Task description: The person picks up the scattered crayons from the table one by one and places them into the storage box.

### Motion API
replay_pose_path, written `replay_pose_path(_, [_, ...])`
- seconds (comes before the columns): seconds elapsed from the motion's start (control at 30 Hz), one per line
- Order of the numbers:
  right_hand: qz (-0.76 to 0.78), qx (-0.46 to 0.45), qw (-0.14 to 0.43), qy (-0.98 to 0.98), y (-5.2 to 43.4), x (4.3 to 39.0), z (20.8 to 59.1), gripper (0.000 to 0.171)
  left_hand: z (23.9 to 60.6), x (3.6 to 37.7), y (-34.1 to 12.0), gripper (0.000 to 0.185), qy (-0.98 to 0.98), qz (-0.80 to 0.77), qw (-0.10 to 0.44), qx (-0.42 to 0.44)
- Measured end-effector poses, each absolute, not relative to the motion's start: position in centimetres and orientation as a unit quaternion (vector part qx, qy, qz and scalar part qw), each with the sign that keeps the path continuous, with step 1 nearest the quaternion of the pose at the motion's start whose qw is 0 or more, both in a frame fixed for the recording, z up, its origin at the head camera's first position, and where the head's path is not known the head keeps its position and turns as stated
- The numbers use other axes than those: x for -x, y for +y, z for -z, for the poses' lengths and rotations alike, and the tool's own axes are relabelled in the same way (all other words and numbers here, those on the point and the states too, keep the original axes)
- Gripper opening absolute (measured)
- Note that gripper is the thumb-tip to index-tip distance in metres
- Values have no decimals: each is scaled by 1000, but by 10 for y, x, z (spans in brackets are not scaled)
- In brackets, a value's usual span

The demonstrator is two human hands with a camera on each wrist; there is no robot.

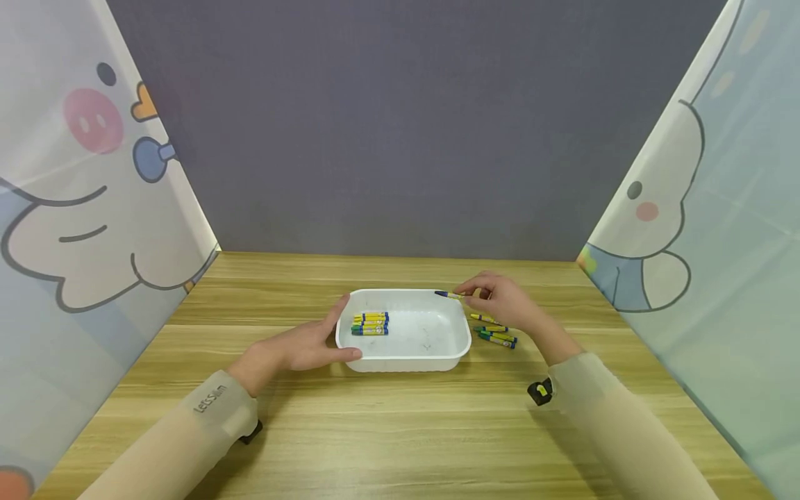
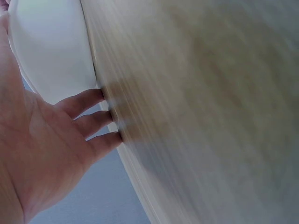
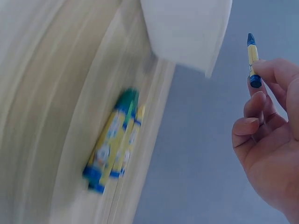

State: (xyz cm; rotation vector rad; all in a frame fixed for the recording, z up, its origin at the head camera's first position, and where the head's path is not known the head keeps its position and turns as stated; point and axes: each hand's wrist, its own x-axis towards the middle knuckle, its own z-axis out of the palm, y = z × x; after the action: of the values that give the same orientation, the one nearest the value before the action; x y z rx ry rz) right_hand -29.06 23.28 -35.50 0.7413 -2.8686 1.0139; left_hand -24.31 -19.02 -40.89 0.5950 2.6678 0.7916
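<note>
Crayon (image 3: 252, 58) pinched close-up, tray's (image 1: 459, 332) crayons only overhead

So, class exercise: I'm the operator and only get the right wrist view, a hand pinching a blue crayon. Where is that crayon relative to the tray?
Observer: The blue crayon is over the white tray's far right rim.
Operator: Is the tray empty?
Observer: No, several crayons in the tray lie at its left end.
Operator: And the other hand?
Observer: The left hand rests open against the tray's left side.
</note>
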Motion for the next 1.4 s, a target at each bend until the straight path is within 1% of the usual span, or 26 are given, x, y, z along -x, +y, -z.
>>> replay_pose_path(0.23, [-326, -286, -7, -901, 199, 283, 359, 22, 410, 244, -191, 127, 930, -269, 145, -206])
replay_pose_path(0.43, [-340, -326, -21, -882, 169, 283, 368, 22, 410, 244, -191, 125, 929, -268, 146, -210])
replay_pose_path(0.57, [-342, -333, -40, -878, 148, 285, 373, 22, 408, 244, -190, 124, 929, -265, 145, -213])
replay_pose_path(0.9, [-335, -329, -59, -881, 100, 297, 396, 22, 407, 242, -190, 124, 932, -255, 149, -211])
replay_pose_path(1.17, [-326, -327, -90, -882, 87, 297, 409, 21, 408, 244, -190, 124, 932, -255, 147, -213])
replay_pose_path(1.4, [-292, -344, -101, -887, 84, 301, 413, 19, 409, 245, -190, 125, 930, -260, 150, -211])
